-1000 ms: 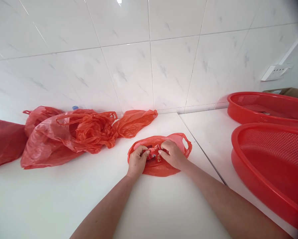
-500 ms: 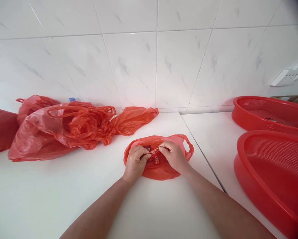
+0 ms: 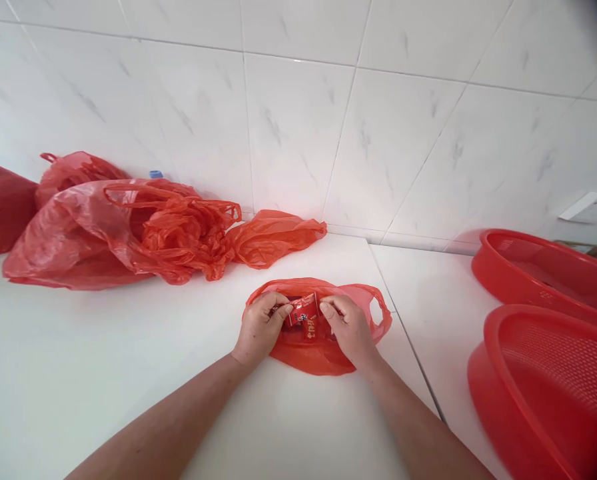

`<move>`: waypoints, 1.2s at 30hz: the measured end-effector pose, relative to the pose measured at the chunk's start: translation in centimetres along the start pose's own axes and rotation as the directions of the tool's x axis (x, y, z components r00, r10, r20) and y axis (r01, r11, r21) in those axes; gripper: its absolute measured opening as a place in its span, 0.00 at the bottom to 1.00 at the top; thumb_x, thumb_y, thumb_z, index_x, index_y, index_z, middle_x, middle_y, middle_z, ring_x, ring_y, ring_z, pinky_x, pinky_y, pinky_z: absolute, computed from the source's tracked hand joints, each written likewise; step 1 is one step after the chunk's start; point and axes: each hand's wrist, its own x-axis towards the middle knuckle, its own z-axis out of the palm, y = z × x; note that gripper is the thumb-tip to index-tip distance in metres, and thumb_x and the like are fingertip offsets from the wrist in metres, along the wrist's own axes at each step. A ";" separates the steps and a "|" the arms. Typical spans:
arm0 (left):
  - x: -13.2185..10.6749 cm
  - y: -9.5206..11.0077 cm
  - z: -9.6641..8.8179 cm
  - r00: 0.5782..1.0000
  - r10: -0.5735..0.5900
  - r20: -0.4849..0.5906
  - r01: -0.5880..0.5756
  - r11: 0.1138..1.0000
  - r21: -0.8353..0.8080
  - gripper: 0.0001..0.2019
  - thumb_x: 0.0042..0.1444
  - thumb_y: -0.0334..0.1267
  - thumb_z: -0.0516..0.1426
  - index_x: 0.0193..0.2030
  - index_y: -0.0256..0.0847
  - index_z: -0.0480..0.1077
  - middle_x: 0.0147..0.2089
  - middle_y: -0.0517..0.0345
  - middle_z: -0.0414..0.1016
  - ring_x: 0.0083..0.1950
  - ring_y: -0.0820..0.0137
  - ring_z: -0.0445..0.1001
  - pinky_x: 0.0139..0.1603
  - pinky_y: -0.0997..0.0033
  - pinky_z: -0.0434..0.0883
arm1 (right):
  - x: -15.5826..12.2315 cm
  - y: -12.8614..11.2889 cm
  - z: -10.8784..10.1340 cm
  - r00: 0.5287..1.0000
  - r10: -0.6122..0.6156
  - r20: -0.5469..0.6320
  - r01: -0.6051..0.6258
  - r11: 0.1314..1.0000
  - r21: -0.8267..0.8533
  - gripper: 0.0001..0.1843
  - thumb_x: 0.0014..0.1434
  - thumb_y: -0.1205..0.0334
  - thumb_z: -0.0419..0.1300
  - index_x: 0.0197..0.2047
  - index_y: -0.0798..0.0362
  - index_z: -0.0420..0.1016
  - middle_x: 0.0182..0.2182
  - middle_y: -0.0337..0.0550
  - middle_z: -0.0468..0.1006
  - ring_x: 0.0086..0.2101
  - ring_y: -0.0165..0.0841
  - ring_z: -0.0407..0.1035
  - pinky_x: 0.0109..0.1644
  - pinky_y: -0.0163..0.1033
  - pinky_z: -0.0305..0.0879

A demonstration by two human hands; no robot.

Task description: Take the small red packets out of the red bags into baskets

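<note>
From where I'm standing, the left hand covers one end of a small glossy red packet whose printing is too tiny to read; whether the right hand touches its other end, I can't tell. Both hands hide parts of the thin red plastic carrier bag at six o'clock. At nine, a dark-red plastic bag runs out of view; towards ten, a small blue object is partly hidden behind crumpled translucent red plastic bags. At four, the near round red plastic basket is cut off and covers part of the far round red plastic basket at three
</note>
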 end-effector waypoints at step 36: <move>-0.3 0.5 0.2 0.990 0.019 0.138 -0.018 1.000 -0.009 0.08 0.47 0.38 0.61 0.36 0.43 0.70 0.35 0.58 0.74 0.38 0.67 0.71 0.39 0.68 0.69 | -0.1 0.1 0.6 0.992 -0.007 0.129 0.009 1.000 -0.013 0.12 0.59 0.57 0.53 0.25 0.50 0.63 0.25 0.38 0.68 0.30 0.32 0.63 0.34 0.38 0.62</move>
